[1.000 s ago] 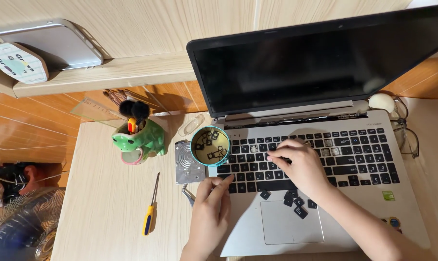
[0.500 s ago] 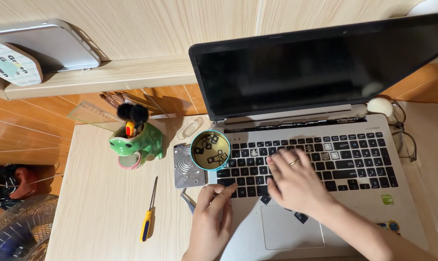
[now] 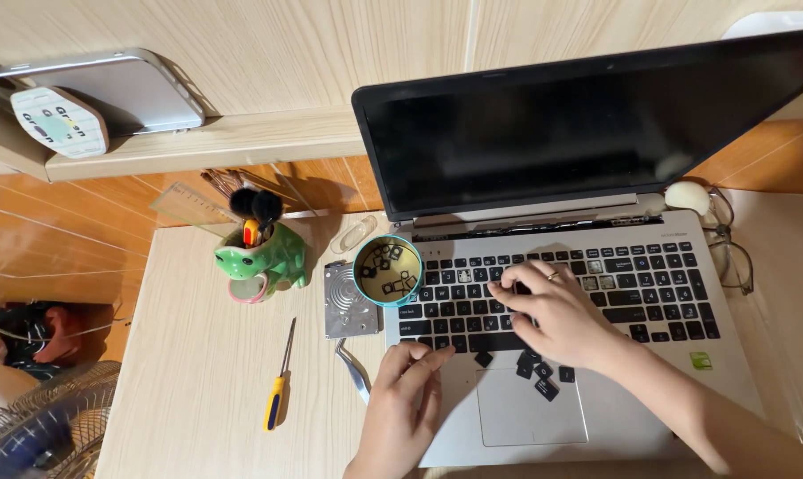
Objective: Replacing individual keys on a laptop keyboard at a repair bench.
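On the laptop keyboard [image 3: 552,293], most keycaps sit fitted; loose keycaps [image 3: 536,372] remain below it, more in the cup [image 3: 388,270] at its left, right hand [image 3: 556,315] pressing empty-fingered, left hand [image 3: 406,404] resting flat, empty.

One head-worn view, staring steeply down from close overhead at the pale wooden desk [image 3: 197,390]; open silver laptop [image 3: 729,372] fills three o'clock, wall panelling at twelve.

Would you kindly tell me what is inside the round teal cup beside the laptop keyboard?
The teal cup holds several loose black keycaps lying jumbled on its pale bottom. Whether anything lies beneath them cannot be seen.
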